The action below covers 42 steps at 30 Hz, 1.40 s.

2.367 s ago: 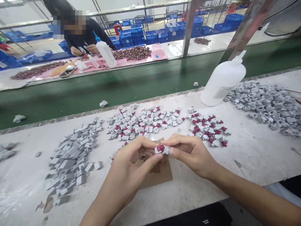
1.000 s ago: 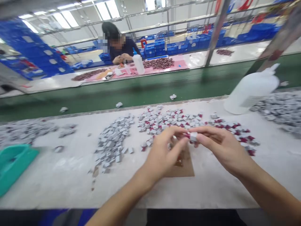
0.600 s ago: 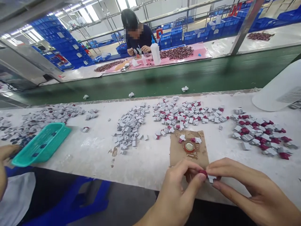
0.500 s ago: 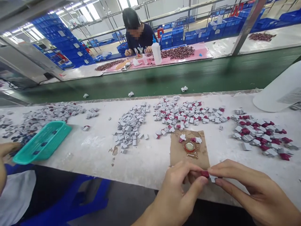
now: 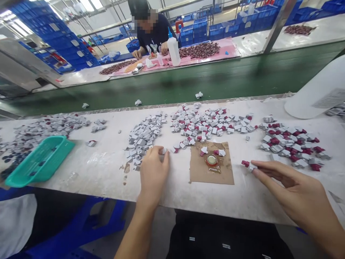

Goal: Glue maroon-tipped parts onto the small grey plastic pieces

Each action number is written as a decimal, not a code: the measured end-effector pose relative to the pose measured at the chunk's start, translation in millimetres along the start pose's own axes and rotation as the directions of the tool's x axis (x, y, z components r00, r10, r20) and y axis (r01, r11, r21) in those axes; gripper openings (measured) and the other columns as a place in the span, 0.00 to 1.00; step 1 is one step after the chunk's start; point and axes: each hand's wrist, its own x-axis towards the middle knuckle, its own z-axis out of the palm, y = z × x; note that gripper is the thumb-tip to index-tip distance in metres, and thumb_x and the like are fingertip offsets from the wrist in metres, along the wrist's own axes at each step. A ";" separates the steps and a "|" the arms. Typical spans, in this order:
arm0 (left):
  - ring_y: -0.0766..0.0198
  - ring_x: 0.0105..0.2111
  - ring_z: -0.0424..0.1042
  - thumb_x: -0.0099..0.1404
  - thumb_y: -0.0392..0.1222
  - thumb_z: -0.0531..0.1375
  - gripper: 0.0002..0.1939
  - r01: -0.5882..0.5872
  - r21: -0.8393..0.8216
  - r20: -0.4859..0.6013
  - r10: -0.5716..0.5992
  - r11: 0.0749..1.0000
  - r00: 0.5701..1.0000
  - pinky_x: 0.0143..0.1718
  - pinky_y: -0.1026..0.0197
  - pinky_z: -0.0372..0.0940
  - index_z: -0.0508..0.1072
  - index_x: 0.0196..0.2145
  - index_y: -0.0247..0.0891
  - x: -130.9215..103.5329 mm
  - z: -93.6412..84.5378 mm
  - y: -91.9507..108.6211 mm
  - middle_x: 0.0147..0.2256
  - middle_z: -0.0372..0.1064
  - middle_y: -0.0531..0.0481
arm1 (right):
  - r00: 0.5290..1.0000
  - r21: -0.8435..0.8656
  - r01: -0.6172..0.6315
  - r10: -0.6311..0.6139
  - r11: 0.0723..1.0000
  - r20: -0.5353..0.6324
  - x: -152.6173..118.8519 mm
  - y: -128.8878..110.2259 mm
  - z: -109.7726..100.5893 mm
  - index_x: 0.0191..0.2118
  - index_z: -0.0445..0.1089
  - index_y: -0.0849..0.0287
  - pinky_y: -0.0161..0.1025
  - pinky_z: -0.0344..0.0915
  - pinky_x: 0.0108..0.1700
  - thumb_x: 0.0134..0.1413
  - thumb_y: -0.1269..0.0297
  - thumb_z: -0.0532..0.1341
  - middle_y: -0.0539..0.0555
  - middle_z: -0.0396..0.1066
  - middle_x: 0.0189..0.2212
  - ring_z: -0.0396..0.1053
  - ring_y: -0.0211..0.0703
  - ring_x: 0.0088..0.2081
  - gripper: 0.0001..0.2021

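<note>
My right hand [image 5: 291, 183] pinches a small grey and dark red piece [image 5: 248, 165] between thumb and fingertips, just left of the right-hand pile of grey and red pieces [image 5: 293, 144]. At the lower right edge of the grey pile [image 5: 142, 138], my left hand [image 5: 154, 169] has its thumb and fingers around a small grey piece [image 5: 164, 151]. Between the hands lies a brown cardboard square [image 5: 196, 172]. On it are a bottle cap [image 5: 211, 160] in a wet patch and two grey and red pieces.
A teal basket [image 5: 58, 158] stands at the left among more pieces. A large white container [image 5: 315, 90] is at the right. Beyond the green belt [image 5: 229, 73], a person [image 5: 159, 32] works at another table beside a white bottle [image 5: 174, 50].
My hands have moved apart. The left has let go of the red and grey piece and reached left to the grey pile; the right still holds that piece, farther up the table.
</note>
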 end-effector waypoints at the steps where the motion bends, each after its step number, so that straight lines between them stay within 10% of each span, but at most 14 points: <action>1: 0.43 0.41 0.79 0.68 0.50 0.63 0.11 -0.002 -0.027 0.015 0.002 1.000 1.000 0.48 0.43 0.72 0.78 0.43 0.43 -3.3 -0.3 0.9 0.42 0.82 0.40 | 1.000 0.036 -0.027 0.026 0.999 0.007 0.6 -3.5 2.0 0.46 0.90 0.42 0.52 0.90 0.47 0.64 0.47 0.74 0.53 0.91 0.43 0.90 0.59 0.41 0.11; 13: 0.56 0.39 0.84 0.71 0.53 0.73 0.15 0.186 -0.664 0.245 -0.024 0.724 0.969 0.46 0.54 0.81 0.82 0.47 0.41 -43.3 3.2 21.5 0.41 0.84 0.47 | 0.978 0.286 -0.098 0.039 0.953 0.205 22.2 -46.4 43.8 0.46 0.92 0.49 0.56 0.90 0.50 0.67 0.50 0.75 0.57 0.91 0.44 0.90 0.61 0.47 0.12; 29: 0.54 0.45 0.87 0.72 0.47 0.73 0.11 0.235 -0.726 0.395 0.112 0.646 0.912 0.50 0.54 0.83 0.84 0.47 0.41 -55.1 19.3 50.2 0.41 0.86 0.46 | 0.964 0.182 0.044 -0.089 0.982 0.249 26.4 -56.2 47.6 0.49 0.91 0.49 0.52 0.84 0.51 0.73 0.60 0.70 0.53 0.90 0.47 0.88 0.55 0.49 0.09; 42: 0.58 0.45 0.88 0.76 0.44 0.73 0.08 0.306 -0.844 0.447 0.261 0.440 0.856 0.51 0.58 0.83 0.83 0.49 0.40 -55.6 30.4 81.1 0.43 0.88 0.46 | 0.938 0.650 -0.329 0.159 0.685 0.308 25.8 -47.1 45.0 0.47 0.92 0.47 0.47 0.88 0.56 0.64 0.52 0.81 0.55 0.91 0.46 0.90 0.53 0.49 0.10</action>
